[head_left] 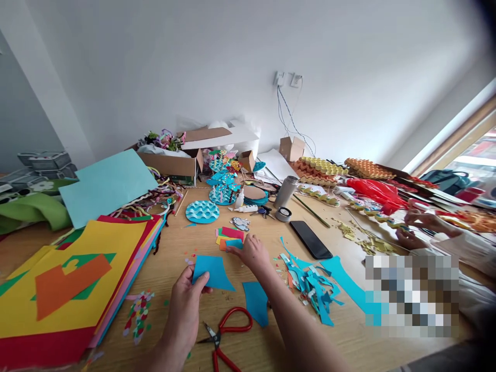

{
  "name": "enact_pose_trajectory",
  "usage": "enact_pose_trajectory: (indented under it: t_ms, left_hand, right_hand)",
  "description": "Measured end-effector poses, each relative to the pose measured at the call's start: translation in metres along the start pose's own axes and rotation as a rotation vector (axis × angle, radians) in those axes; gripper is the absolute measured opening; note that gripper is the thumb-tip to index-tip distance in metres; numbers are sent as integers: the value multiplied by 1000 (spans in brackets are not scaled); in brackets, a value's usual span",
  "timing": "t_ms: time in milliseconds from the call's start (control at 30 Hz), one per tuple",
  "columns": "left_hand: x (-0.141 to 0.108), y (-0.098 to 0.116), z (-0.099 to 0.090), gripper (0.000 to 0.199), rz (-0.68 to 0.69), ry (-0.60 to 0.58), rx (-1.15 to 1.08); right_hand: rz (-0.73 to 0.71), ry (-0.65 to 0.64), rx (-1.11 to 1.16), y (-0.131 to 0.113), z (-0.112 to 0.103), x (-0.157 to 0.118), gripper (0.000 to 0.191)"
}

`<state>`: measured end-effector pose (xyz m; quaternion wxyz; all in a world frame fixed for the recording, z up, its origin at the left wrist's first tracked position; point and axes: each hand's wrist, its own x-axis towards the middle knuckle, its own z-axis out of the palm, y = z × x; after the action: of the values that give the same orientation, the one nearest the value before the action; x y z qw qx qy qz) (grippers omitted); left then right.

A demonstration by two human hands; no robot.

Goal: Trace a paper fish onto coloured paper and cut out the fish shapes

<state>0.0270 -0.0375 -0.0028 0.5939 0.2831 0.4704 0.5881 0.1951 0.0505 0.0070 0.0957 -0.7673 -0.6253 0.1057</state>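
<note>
My left hand (188, 294) pinches a blue paper piece (212, 272) between thumb and fingers. Farther forward, my right hand (251, 253) is closed at a small blue paper piece (234, 243), its fingertips on that piece's edge. This small piece lies over or just above several pink, yellow and orange paper pieces (231, 233). Below my right wrist, another blue paper piece (256, 302) is on the table, partly covered by the forearm. Red-handled scissors (217, 338) rest with blades apart between my forearms.
Coloured paper sheets (127, 258) are stacked at left. Blue paper scraps (312, 284) and a black phone (311, 239) lie at right. A grey bottle (286, 192), a wavy blue disc (202, 212) and a tiered blue craft (222, 183) stand behind. Another person's hands (420, 227) work at far right.
</note>
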Motion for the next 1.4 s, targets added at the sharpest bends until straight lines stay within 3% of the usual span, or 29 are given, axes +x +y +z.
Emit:
enact_pose_trajectory:
  t_ms: [200,767,900,1100,1300,1400]
  left_hand:
    - [-3,2,3,35,-18,-5,-12]
    - [-2,2,1,29,-4,-51,-27]
    - [0,-1,-1,31,-8,-52,-24]
    - [3,-8,-3,29,-9,-85,42]
    - [5,-9,-3,27,-20,-87,65]
    - [4,-6,-2,24,-7,-98,69]
  right_hand:
    - [40,10,-37,-16,4,0,73]
    - [17,37,-41,4,11,-3,37]
    - [-135,-12,-107,17,-13,11,38]
    - [-519,-183,-302,18,-56,33,30]
    - [-737,-264,-468,-19,-48,41,26]
    - [-764,-227,-451,-32,-47,41,40]
